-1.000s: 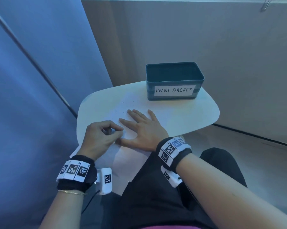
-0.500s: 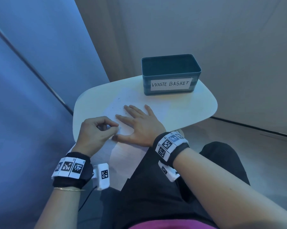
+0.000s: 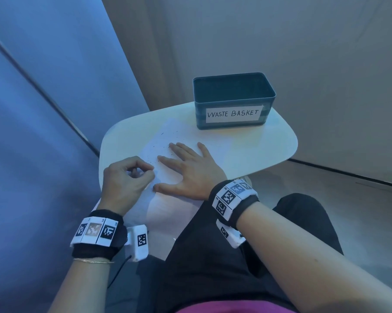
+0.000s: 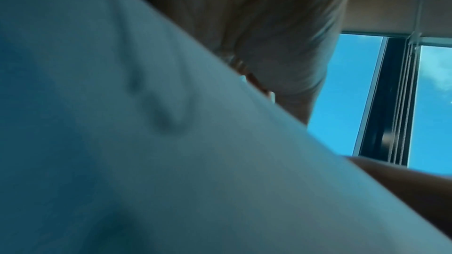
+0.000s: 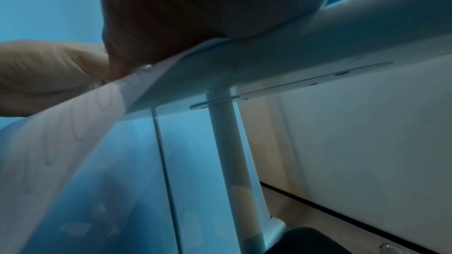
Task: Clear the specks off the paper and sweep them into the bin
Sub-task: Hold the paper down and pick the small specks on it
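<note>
A white sheet of paper (image 3: 168,129) lies on the small white table (image 3: 258,145) and hangs over its near edge. Tiny dark specks (image 3: 162,133) are scattered on the paper just beyond my right fingertips. My right hand (image 3: 186,168) lies flat on the sheet with its fingers spread. My left hand (image 3: 127,177) rests on the sheet's left side with its fingers curled and the thumb tip against the index finger. Whether it pinches anything is hidden. A dark bin labelled WASTE BASKET (image 3: 233,114) stands at the table's far side, behind the paper.
A blue partition (image 3: 43,109) rises close on the left and a grey wall (image 3: 303,53) stands behind the table. My lap in dark trousers (image 3: 235,256) sits under the near edge. The right wrist view shows the table's underside (image 5: 318,55) and single leg (image 5: 227,142).
The head view shifted slightly. Both hands lie where they were on the paper.
</note>
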